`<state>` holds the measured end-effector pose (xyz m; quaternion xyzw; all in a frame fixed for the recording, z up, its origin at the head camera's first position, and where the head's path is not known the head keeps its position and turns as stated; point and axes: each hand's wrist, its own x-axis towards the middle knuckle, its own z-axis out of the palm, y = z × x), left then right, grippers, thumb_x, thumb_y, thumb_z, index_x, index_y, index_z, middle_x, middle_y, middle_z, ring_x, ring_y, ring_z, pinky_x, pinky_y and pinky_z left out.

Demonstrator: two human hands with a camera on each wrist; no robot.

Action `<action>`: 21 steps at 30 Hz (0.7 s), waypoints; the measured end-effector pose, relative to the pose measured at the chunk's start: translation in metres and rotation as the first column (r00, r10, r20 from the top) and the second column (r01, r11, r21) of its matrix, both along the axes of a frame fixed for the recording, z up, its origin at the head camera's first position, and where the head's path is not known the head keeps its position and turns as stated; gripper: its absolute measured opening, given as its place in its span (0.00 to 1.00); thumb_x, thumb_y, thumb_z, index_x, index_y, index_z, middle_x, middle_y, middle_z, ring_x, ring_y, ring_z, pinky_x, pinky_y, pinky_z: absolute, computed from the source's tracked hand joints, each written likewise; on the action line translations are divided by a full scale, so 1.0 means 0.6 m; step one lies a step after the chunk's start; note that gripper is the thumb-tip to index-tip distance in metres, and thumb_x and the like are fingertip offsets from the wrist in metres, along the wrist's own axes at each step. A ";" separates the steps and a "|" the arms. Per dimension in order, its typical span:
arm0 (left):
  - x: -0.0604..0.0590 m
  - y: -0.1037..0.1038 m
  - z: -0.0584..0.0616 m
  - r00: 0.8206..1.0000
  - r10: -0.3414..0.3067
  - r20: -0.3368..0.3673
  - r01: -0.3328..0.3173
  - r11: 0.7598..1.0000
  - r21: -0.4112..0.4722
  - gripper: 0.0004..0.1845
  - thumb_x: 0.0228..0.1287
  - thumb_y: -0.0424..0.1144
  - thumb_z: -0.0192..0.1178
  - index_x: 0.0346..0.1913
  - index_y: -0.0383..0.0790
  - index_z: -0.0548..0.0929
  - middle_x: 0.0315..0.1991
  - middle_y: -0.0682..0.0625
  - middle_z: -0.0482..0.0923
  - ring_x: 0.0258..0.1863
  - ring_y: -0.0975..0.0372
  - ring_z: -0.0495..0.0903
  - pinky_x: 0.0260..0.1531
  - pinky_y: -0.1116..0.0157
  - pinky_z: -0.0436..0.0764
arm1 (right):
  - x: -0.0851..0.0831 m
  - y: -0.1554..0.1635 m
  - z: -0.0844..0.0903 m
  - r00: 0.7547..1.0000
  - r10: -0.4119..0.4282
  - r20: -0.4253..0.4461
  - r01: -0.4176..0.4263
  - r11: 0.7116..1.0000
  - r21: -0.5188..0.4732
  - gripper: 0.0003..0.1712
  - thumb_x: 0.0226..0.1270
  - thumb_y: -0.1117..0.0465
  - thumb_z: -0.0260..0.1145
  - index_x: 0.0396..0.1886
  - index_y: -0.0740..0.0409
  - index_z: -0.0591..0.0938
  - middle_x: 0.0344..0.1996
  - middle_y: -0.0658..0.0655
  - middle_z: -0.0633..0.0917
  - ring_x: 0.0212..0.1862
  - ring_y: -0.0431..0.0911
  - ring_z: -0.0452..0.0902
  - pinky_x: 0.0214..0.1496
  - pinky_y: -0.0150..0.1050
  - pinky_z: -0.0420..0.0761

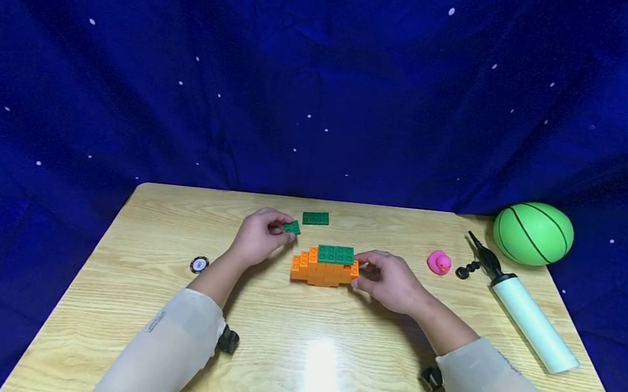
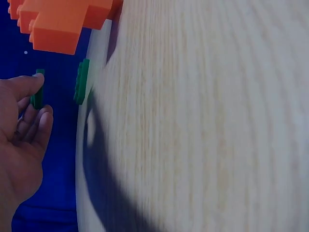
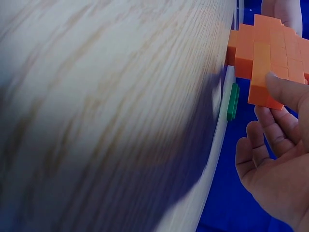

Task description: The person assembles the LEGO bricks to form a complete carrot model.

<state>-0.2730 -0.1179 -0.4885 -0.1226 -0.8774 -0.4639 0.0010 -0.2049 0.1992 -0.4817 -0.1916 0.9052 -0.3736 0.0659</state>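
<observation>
While the right hand point(image 1: 391, 282) grips the orange block build point(image 1: 324, 269), the left hand point(image 1: 259, 238) pinches a small green plate point(image 1: 291, 226). Another green plate point(image 1: 315, 218) lies just beyond.

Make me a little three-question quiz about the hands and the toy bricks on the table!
1. True or false: the left hand pinches a small green plastic brick.
2. What does the right hand touch?
A. the pink rubber duck
B. the orange stepped brick model with a green top
C. the green striped ball
3. Fill in: a flat green plate lies on the light wooden table, just ______ the model.

Key: 1 true; 2 B; 3 behind.
</observation>
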 end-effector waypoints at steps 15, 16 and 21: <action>0.042 0.003 0.029 0.998 -0.048 -0.047 0.053 0.990 0.130 0.13 0.62 0.35 0.75 0.50 0.44 0.89 0.53 0.52 0.83 0.49 0.56 0.83 0.54 0.60 0.83 | 0.003 -0.001 0.000 1.000 -0.001 0.012 0.001 1.000 -0.022 0.26 0.67 0.58 0.76 0.63 0.59 0.83 0.50 0.52 0.85 0.47 0.50 0.80 0.48 0.45 0.81; 0.044 0.003 0.031 0.998 -0.047 -0.045 0.053 0.990 0.129 0.14 0.63 0.36 0.74 0.50 0.45 0.88 0.53 0.52 0.83 0.50 0.56 0.83 0.55 0.59 0.83 | 0.003 -0.001 0.000 1.000 0.000 0.013 0.001 1.000 -0.021 0.26 0.67 0.58 0.76 0.63 0.59 0.83 0.50 0.52 0.85 0.47 0.50 0.80 0.48 0.45 0.81; 0.055 0.004 0.039 0.997 -0.052 -0.059 0.060 0.989 0.138 0.14 0.64 0.38 0.74 0.52 0.47 0.88 0.54 0.53 0.84 0.52 0.50 0.83 0.57 0.56 0.82 | 0.003 -0.001 0.000 1.000 -0.001 0.009 0.001 1.000 -0.011 0.26 0.67 0.57 0.76 0.63 0.58 0.83 0.50 0.52 0.85 0.48 0.50 0.79 0.48 0.45 0.81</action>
